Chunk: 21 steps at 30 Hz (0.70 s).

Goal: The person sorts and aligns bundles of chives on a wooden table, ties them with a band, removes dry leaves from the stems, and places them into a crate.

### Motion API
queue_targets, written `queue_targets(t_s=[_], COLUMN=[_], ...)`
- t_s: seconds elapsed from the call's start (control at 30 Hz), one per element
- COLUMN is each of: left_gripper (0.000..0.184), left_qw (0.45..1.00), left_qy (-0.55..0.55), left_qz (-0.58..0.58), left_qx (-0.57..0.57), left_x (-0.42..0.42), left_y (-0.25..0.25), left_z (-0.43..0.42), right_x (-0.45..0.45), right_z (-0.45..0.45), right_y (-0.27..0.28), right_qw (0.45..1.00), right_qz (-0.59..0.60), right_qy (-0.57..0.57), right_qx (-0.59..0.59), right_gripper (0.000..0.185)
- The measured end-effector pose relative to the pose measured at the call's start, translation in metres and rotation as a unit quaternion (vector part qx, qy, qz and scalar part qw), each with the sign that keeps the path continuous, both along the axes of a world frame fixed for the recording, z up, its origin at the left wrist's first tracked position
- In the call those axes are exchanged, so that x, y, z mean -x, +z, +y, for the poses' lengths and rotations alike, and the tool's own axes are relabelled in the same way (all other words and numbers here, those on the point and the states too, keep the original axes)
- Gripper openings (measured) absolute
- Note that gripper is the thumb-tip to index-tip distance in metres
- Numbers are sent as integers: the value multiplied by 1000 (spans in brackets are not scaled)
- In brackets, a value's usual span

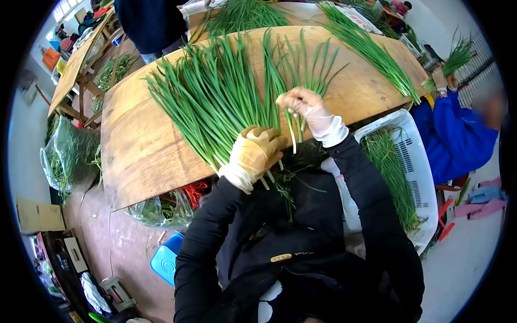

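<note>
Long green stalks with pale ends [215, 97] lie fanned over the wooden table [140, 156]. My left hand [252, 153], in a yellowish glove, rests on their lower ends at the table's near edge, fingers curled and pressed together over them. To its right is my right hand [307, 110], in a thin pale glove with a white cuff, its fingers closed in a pinch above a few separate stalks [292, 132]. Some white stalk ends hang below that hand. The contact between its fingertips and the stalks is partly hidden.
A white crate [423, 177] of greens stands at my right, beside a person in blue [458, 134] holding a bunch. Another person in dark clothes [148, 27] stands across the table. More stalks [371, 54] lie at the far right. A blue lidded container [168, 258] sits below.
</note>
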<state>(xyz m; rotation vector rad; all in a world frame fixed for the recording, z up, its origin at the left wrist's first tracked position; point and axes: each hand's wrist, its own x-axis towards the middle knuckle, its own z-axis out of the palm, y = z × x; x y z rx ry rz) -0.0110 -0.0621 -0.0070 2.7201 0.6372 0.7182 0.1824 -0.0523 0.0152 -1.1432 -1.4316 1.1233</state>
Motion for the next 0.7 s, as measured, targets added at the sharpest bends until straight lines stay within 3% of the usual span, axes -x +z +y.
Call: queue_targets(t_s=[0.1, 0.2, 0.27, 0.3, 0.33, 0.37, 0.4, 0.47, 0.5, 0.53, 0.6, 0.7], left_gripper=[32, 26, 22, 22, 21, 20, 18, 17, 16, 16, 16, 16], left_qw=[999, 988, 985, 987, 989, 990, 991, 993, 995, 995, 996, 996], left_qy=[-7, -60, -4, -2, 12, 20, 27, 30, 32, 33, 56, 60], left_qz=[-21, -109, -158, -151, -137, -129, -120, -108, -99, -96, -62, -57], left_qx=[24, 92, 70, 51, 57, 49, 43, 20, -4, -3, 7, 18], left_x=[0, 5, 14, 19, 23, 23, 23, 22, 22, 22, 23, 33], left_y=[-4, -2, -12, -10, -6, -6, -6, -7, -7, -6, 0, 4], left_z=[2, 10, 16, 20, 20, 20, 20, 21, 21, 19, 17, 16], right_x=[-13, -37, -65, -76, -57, -49, -43, -4, 17, 32, 55, 51], right_z=[-27, -57, -75, -83, -92, -97, -100, -98, -99, -94, -77, -63], right_y=[35, 44, 19, 24, 25, 9, -8, 16, 17, 6, -11, -25], right_qw=[973, 916, 935, 925, 919, 931, 894, 903, 880, 823, 752, 781], right_qz=[231, 357, 234, 57, -98, -254, -395, -412, -468, -554, -645, -613], right_qy=[1, 181, 265, 334, 285, 247, 195, 119, 63, 15, -22, -40], right_qx=[22, -29, -22, 172, 254, 91, -77, -17, -39, -124, -136, -113], right_gripper=[24, 21, 18, 19, 23, 26, 28, 33, 33, 31, 29, 24])
